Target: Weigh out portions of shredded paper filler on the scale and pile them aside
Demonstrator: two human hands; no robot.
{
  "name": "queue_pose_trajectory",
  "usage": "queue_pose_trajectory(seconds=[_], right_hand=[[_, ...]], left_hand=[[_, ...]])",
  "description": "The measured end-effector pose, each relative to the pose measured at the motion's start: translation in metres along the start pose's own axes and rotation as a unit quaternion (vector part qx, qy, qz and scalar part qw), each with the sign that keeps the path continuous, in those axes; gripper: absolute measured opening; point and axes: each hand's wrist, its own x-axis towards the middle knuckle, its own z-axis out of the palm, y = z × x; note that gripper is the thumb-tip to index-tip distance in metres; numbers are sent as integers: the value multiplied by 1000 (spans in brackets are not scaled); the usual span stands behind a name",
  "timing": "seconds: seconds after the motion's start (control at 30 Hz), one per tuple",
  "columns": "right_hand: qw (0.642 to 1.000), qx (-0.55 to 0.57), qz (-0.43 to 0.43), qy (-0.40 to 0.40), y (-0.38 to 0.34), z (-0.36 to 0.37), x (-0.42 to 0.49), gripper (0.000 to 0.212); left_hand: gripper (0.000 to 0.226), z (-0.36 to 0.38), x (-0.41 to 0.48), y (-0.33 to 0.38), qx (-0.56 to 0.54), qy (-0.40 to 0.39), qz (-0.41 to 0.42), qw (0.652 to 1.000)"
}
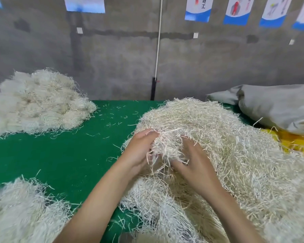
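Where the heap of shredded paper (226, 137) slopes to its near-left edge, the left hand (139, 151) and right hand (196, 162) close their grip round one clump (165, 148). Open green tabletop (68, 155) runs leftward between the far pile (37, 102) and the near pile (23, 216); a grey sack (279, 106) borders the heap's far right.

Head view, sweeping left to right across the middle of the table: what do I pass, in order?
Pile of shredded paper → bare green table cover → left hand → clump of shredded paper, gripped by both hands → right hand → grey sack. The big heap spreads around the hands, so it is left out.
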Motion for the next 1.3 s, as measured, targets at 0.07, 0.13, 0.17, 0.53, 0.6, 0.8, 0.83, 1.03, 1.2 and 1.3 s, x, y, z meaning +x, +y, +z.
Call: queue_pose_trajectory(seconds=[0.07, 0.13, 0.17, 0.53, 0.6, 0.8, 0.83, 1.03, 1.2, 1.3], right_hand=[[1000, -16, 4, 0, 2, 1, -2, 74], [999, -47, 16, 5, 7, 3, -2, 61], [998, -59, 29, 7, 11, 4, -1, 58], [976, -164, 127, -71, 52, 8, -14, 61], [975, -169, 121, -81, 47, 1, -12, 62], [957, -187, 123, -187, 15, -38, -17, 40], [955, -187, 117, -197, 5, -47, -20, 45], [995, -78, -56, 35, -67, -78, -8, 54], [976, 84, -79, -183, -75, 3, 42, 54], [983, 99, 13, -156, -44, 44, 50, 45]], left_hand=[[41, -1, -2, 0, 25, -9, 0, 1000], [35, -3, -4, 1, 43, -15, 7, 999], [38, -6, -4, 3, 50, -17, 14, 999], [18, -55, -3, 16, 0, 76, 28, 997], [19, -59, -2, 16, -33, 115, 37, 992], [18, -75, -3, 17, -111, 204, 79, 969], [20, -75, -4, 17, -100, 193, 81, 973], [35, -63, -13, 24, -46, 102, 71, 991], [30, -61, -24, 32, -50, 33, 61, 996], [22, -68, -29, 33, 17, 22, 68, 997]])
